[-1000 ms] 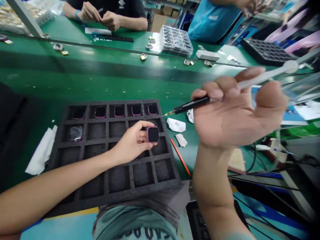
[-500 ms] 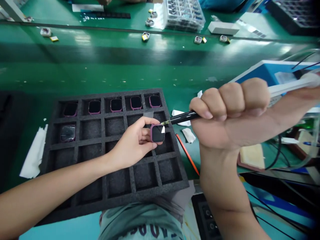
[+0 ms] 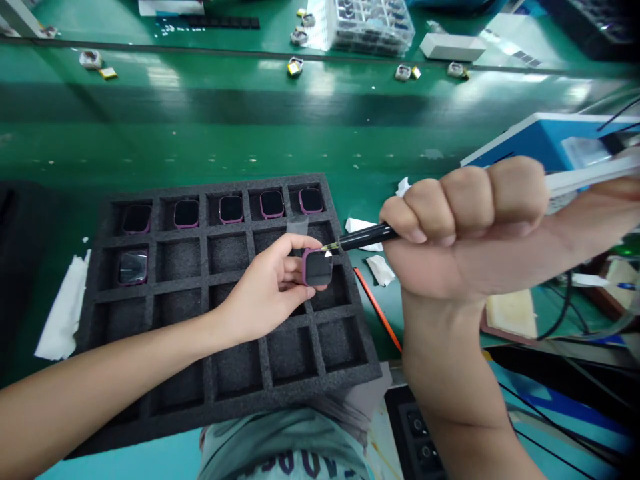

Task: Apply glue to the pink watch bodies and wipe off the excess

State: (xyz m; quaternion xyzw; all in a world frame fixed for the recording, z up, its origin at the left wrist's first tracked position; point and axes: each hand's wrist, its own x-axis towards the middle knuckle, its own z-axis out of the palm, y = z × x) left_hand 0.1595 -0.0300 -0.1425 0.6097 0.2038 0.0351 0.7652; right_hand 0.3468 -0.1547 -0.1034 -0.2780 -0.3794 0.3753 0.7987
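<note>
My left hand [image 3: 273, 283] pinches a purple-framed square watch body [image 3: 318, 269] by its sides, its dark screen facing up. In my right hand [image 3: 465, 227], fingers wrapped round it, is a black pen-like tool [image 3: 366, 237]. The tool's narrow yellowish tip touches or nearly touches the watch's top edge. Below the held watch lies a dark foam tray [image 3: 266, 338] with square compartments. Purple-framed watch bodies, one of them [image 3: 231, 209] near the middle, fill its back row, and another [image 3: 133, 267] sits in the second row at the left.
An orange stick [image 3: 379, 310] and crumpled white wipes [image 3: 381, 271] lie right of the tray, a white cloth [image 3: 63, 307] left of it. A yellowish sponge [image 3: 511, 313] and a blue-white box [image 3: 530, 143] are at the right. Small parts and a clear case [image 3: 373, 30] stand further back.
The view has shifted slightly. Both hands keep their grips, and the tool's tip remains at the watch's top edge. The glare on the watch screen has shrunk.
</note>
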